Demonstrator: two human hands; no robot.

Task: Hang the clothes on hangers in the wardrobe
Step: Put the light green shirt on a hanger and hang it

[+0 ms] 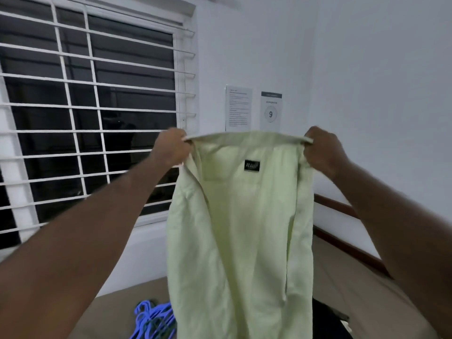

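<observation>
Left hand [171,148] and right hand [322,149], each grip closed on a shoulder, hold the pale green shirt [239,228] up; black neck label [252,165] unreadable, wall sheet [271,111] reads "9", blue hangers [154,319] below.

Head view faces forward, close behind raised hands [247,148].

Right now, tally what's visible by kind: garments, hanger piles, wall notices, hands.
Pale green shirt, held up by the collar: 1
Dark garment lower right: 1
Blue hanger pile, hanger count unclear: 1
Wall notices: 2
Hands, left hand, right hand: 2
Total: 7
</observation>
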